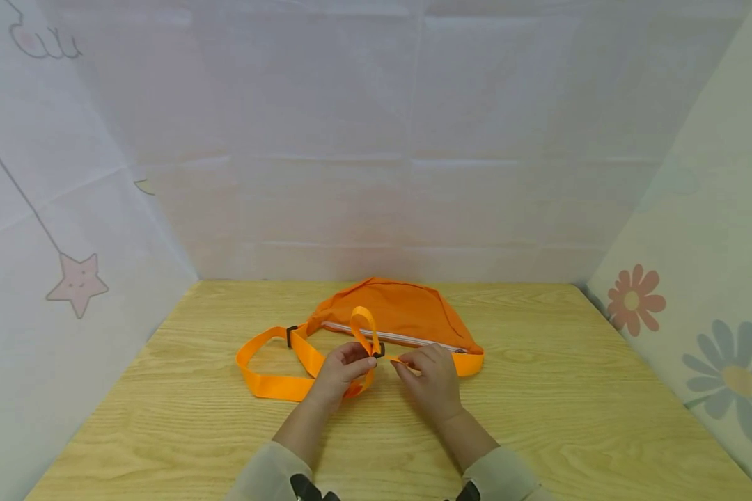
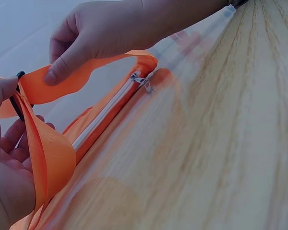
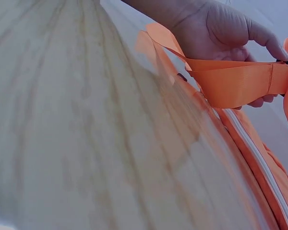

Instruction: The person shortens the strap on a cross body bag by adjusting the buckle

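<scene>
An orange waist bag (image 1: 401,306) lies at the back middle of the table, its white zipper (image 1: 376,331) facing the person. My left hand (image 1: 337,372) holds a black plastic slide buckle (image 1: 379,351) between thumb and fingers. Orange webbing strap (image 2: 55,153) passes through this buckle and stands up in a loop (image 1: 363,316) above it in the head view. To the right of the buckle, my right hand (image 1: 431,379) pinches the flat strap, thumb (image 2: 60,69) on its face in the left wrist view. More strap hangs below the left hand.
A long strap loop (image 1: 276,387) spreads on the wooden table (image 1: 558,417) left of the bag, with a second black slider (image 1: 290,337) on it. At the zipper's right end sits a metal zipper pull (image 2: 144,82). Printed cloth walls (image 1: 376,139) enclose the table's back and sides.
</scene>
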The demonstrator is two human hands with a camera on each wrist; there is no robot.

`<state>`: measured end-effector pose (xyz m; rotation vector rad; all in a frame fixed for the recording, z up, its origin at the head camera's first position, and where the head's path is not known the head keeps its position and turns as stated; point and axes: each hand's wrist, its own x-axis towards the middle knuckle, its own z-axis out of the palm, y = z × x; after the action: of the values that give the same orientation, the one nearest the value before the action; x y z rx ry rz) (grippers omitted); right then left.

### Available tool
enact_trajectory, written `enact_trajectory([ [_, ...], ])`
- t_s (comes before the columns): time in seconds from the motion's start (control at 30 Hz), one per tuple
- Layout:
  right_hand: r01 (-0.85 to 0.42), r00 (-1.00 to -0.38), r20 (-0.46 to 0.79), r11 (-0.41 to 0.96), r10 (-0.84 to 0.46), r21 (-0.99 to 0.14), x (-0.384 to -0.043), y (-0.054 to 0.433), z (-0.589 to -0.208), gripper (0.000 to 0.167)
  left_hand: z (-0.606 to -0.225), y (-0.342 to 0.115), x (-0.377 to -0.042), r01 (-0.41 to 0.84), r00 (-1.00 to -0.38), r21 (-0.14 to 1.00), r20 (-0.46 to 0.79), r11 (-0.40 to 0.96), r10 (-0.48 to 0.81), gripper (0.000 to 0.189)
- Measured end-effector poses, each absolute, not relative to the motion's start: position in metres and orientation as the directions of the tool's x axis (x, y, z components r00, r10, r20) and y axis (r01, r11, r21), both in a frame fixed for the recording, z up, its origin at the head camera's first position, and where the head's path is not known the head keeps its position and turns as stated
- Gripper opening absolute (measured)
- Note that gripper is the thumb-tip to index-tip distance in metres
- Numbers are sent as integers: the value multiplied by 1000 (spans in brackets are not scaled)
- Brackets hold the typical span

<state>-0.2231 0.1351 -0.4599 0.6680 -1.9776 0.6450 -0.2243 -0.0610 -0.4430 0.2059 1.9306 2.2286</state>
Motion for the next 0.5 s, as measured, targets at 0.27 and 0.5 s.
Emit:
enact_trajectory([
  [0.27,-700,-404,892,696,-202,-160,-223,132,-461,19,-444,-61,-224,-61,-970,991,-32,-115,239,27],
  [0.5,-709,-389,899,688,-200,-154,-223,132,-461,26,-445,-60,-224,-57,-970,993,-31,-103,241,30],
])
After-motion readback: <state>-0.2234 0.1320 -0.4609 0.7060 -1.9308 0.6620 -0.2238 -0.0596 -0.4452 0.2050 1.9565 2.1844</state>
